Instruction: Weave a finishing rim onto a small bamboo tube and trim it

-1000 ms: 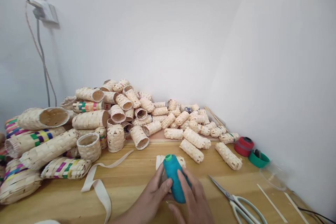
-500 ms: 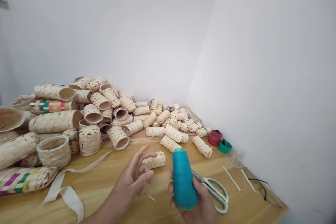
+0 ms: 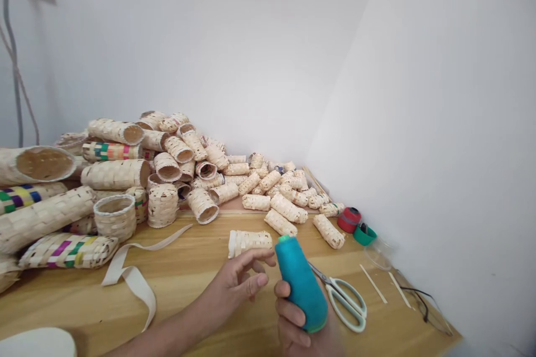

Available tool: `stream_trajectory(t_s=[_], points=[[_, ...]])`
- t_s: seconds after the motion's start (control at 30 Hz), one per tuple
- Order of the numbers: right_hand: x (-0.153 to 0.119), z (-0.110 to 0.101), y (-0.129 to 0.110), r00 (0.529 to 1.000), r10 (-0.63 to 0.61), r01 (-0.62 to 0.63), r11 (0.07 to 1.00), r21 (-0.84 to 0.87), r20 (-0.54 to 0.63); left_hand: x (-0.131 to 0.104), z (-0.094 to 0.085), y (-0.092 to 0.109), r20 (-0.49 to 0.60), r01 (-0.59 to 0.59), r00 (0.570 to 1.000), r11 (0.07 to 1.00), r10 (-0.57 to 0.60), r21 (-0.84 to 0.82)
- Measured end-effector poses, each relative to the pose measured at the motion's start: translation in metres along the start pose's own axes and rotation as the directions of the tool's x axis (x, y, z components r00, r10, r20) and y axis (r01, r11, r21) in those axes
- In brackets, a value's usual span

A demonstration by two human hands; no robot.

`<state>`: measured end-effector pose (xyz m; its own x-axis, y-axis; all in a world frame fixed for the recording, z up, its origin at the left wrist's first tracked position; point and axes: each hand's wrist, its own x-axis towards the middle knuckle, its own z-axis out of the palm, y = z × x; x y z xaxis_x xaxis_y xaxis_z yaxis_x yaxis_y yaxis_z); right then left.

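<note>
My right hand (image 3: 293,318) is wrapped round a cone of teal thread (image 3: 302,284), which leans with its green top pointing up and to the left. Just left of the cone is my left hand (image 3: 247,276), its fingers apart and loosely curved; I see nothing held in it. Behind that hand a small woven cylinder basket (image 3: 250,241) lies on its side, a white band at its left end. Scissors (image 3: 345,301) with pale green handles lie on the table right of the cone, their blade tips hidden behind it.
A large heap of woven baskets (image 3: 119,175) fills the back left of the wooden table (image 3: 192,268). A white ribbon (image 3: 136,284) curls at left. Red thread (image 3: 349,220), a green cup (image 3: 364,236), thin strips (image 3: 373,283) and glasses (image 3: 427,307) lie near the right wall.
My left hand has moved right, closer to the thread cone. The cone has tilted over more to the left in my right hand. The view has shifted slightly left.
</note>
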<state>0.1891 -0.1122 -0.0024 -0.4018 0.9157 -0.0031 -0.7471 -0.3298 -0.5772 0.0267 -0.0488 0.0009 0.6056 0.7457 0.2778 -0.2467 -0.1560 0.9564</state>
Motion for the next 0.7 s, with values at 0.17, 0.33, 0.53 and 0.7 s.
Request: stream_trajectory(t_s=[0.17, 0.33, 0.53, 0.7], points=[[0.001, -0.011, 0.003, 0.889, -0.33, 0.204, 0.907, -0.369, -0.318, 0.0, 0.0, -0.003, -0.056, -0.028, 0.998, 0.999, 0.029, 0.024], [0.01, -0.028, 0.016, 0.641, -0.752, 0.044, 0.237, -0.97, -0.155, -0.002, 0.003, -0.009, -0.026, -0.031, 0.999, 0.998, 0.032, 0.053], [0.0, -0.004, 0.023, 0.738, -0.663, 0.198, 0.036, -0.98, 0.125, 0.0, 0.002, -0.011, -0.123, 0.043, 0.99, 0.988, -0.061, -0.146], [-0.018, 0.011, -0.007, 0.748, -0.643, 0.178, 0.433, -0.884, -0.165, -0.002, 0.004, -0.003, -0.024, 0.198, 0.971, 0.855, -0.238, -0.48]])
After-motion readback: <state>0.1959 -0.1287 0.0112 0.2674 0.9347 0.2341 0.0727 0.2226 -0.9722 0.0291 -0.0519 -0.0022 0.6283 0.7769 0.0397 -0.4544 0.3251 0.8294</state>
